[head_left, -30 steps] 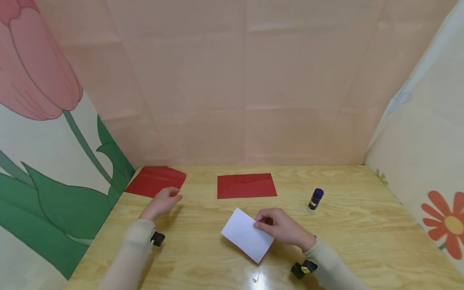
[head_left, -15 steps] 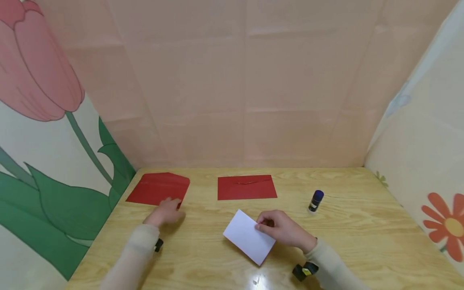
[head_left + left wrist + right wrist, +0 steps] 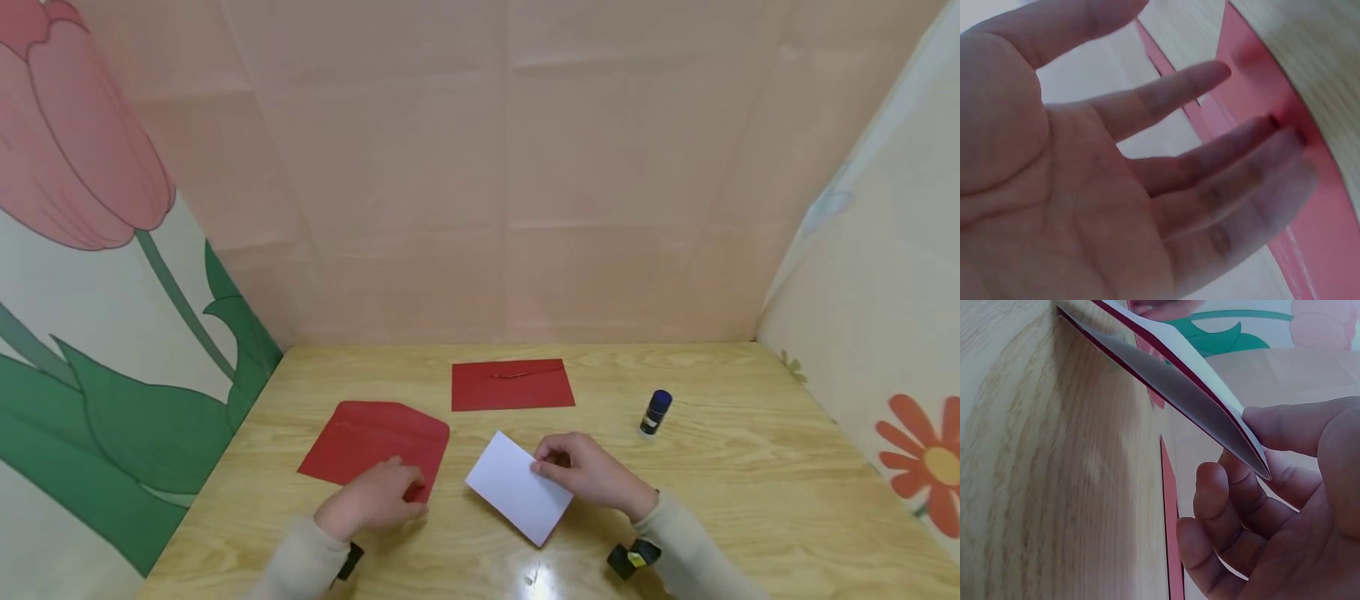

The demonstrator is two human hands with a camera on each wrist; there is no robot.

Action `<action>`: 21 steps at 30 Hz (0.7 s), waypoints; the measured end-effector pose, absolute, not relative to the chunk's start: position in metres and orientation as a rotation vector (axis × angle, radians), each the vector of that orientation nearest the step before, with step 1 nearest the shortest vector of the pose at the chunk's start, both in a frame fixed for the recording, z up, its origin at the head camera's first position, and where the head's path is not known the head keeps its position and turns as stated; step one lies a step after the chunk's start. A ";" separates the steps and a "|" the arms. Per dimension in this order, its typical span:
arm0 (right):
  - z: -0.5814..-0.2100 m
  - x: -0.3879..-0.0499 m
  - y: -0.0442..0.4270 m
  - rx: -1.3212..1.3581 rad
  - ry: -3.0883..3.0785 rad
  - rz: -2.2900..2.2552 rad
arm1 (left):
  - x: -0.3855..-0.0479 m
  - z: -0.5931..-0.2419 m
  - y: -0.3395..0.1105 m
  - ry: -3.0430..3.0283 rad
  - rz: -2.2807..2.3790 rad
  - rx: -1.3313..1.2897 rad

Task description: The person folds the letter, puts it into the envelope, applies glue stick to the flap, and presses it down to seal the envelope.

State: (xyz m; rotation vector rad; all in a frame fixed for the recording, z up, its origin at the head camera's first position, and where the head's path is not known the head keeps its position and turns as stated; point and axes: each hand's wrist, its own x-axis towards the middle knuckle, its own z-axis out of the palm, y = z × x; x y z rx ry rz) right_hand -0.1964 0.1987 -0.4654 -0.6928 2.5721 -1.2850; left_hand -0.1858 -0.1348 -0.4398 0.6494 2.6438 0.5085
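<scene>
My left hand (image 3: pixel 378 496) lies over the near right part of a red envelope (image 3: pixel 367 437), whose flap is unfolded. The left wrist view shows the hand (image 3: pixel 1116 181) with its fingers extended and several fingertips against the red paper (image 3: pixel 1329 237); the thumb stands apart. Between thumb and index finger, my right hand (image 3: pixel 592 475) pinches the upper right edge of a folded white card (image 3: pixel 517 487), tilted above the table. Red edges and a gap between the card's layers (image 3: pixel 1166 381) show in the right wrist view, beside the pinching hand (image 3: pixel 1297 500).
A second red envelope (image 3: pixel 513 386) lies flat at the back middle of the wooden table (image 3: pixel 750 467). To its right stands a glue stick (image 3: pixel 656 412) with a dark blue cap. A pink sheet (image 3: pixel 510 167) hangs behind the table.
My left hand came down onto the left envelope, and both have moved right and nearer to me. The right hand and the white card have barely moved.
</scene>
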 end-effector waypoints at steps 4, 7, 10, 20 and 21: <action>-0.464 -0.197 0.198 -0.676 2.559 -1.284 | -0.171 -0.437 -0.119 2.609 0.480 0.744; -0.465 -0.198 0.198 -0.679 2.558 -1.282 | -0.162 -0.439 -0.110 2.612 0.434 0.797; -0.466 -0.199 0.198 -0.683 2.567 -1.275 | -0.152 -0.442 -0.100 2.632 0.381 0.859; -0.471 -0.201 0.197 -0.590 2.675 -1.270 | -0.129 -0.447 -0.065 2.539 0.353 1.085; -0.471 -0.202 0.197 -0.575 2.698 -1.281 | -0.129 -0.447 -0.063 2.515 0.390 1.100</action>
